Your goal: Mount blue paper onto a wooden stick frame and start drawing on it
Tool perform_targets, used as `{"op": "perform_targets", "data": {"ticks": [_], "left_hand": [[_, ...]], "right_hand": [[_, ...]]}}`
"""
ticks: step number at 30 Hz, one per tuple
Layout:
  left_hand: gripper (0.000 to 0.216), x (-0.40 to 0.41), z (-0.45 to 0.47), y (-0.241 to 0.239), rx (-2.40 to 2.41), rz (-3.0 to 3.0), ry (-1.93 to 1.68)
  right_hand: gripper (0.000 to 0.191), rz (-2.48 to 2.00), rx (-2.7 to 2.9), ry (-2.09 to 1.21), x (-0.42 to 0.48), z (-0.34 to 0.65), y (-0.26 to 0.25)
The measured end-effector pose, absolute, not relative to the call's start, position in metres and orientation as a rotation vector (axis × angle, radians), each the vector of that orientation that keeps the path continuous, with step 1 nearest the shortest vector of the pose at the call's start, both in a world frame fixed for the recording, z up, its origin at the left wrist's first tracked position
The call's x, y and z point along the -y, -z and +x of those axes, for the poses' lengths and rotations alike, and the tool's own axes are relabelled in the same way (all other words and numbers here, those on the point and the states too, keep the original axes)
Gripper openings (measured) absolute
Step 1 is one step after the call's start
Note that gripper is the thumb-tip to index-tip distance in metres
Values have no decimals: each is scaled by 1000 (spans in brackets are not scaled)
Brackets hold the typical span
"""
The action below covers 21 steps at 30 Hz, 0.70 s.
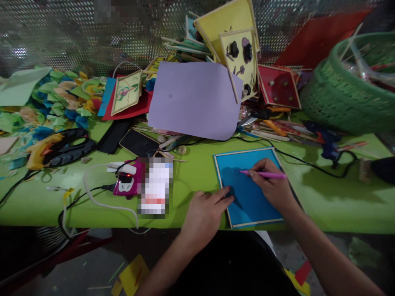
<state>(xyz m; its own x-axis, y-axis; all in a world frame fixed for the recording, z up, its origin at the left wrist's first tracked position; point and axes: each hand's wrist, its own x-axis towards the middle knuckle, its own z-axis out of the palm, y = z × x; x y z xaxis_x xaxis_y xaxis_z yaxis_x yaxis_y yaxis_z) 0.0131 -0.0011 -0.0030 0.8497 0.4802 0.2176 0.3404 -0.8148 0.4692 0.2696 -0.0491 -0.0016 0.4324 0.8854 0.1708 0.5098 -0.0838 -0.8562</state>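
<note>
A blue sheet (247, 205) edged with thin wooden sticks lies flat at the front of the green table. My right hand (273, 189) is closed round a pink marker (271, 175), whose tip points at a faint small drawn mark (237, 172) in the upper part of the sheet. Whether the tip touches the surface I cannot tell. On the sheet's left edge rests my left hand (208, 211), its fingers stretched out over the stick border and holding nothing.
Left of the sheet are a blurred-out phone (156, 187) and a pink power strip (126, 185) with cables. Behind stand a purple sheet (194, 98), scissors (256, 117) and framed pictures (240, 61). A glue gun (327, 139) and a green basket (352, 90) are at right.
</note>
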Motion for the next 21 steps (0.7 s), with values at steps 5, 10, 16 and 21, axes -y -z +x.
{"op": "perform_targets", "data": {"ticks": [5, 10, 16, 21], "left_hand": [[46, 0, 13, 2, -609, 2610, -472], [45, 0, 14, 1, -609, 2617, -484], [45, 1, 14, 1, -610, 2622, -483], [45, 2, 14, 3, -609, 2622, -541]], "right_hand": [[29, -1738, 1222, -507, 50, 270, 2], [32, -1751, 1208, -555, 51, 270, -2], [31, -1750, 1205, -600, 52, 269, -1], [37, -1753, 1195, -638, 51, 267, -1]]}}
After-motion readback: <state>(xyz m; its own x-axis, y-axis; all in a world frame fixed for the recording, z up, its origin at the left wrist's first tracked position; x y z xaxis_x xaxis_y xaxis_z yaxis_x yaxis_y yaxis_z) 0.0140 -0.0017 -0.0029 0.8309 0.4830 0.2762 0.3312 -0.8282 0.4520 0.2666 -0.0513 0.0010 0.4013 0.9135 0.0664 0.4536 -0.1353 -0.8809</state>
